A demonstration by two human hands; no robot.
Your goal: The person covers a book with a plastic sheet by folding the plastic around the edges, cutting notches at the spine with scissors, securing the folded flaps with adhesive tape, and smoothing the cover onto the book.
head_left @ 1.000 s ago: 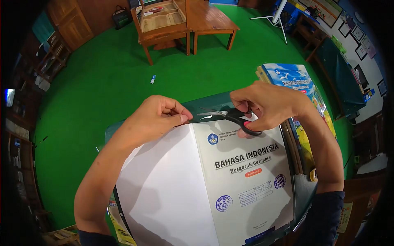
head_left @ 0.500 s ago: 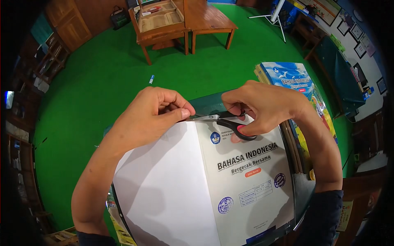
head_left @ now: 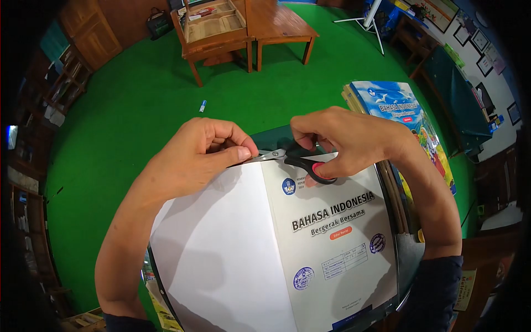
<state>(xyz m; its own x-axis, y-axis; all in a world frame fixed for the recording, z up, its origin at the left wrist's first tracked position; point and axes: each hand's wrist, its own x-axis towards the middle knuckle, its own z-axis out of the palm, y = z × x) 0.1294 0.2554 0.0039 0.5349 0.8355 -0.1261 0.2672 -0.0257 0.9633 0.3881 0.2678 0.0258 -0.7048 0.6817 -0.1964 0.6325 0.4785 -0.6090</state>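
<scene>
Open book [head_left: 276, 243] is lying just on the wearer's side of both hands, its top edge running by the left fingertips and scissors [head_left: 280, 154]. Left hand [head_left: 207, 148] is pinching narrowly near the spine, anything between its fingertips too small to tell; right hand [head_left: 351, 141] is gripping the scissors' handles, blades pointing toward the left fingertips.

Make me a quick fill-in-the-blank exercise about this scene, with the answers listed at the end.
1. The right hand holds a pair of ____.
2. The title on the open book reads "BAHASA ____".
3. The page to the left of that title is coloured ____.
4. The floor is coloured ____.

Answers: scissors; INDONESIA; white; green.
</scene>
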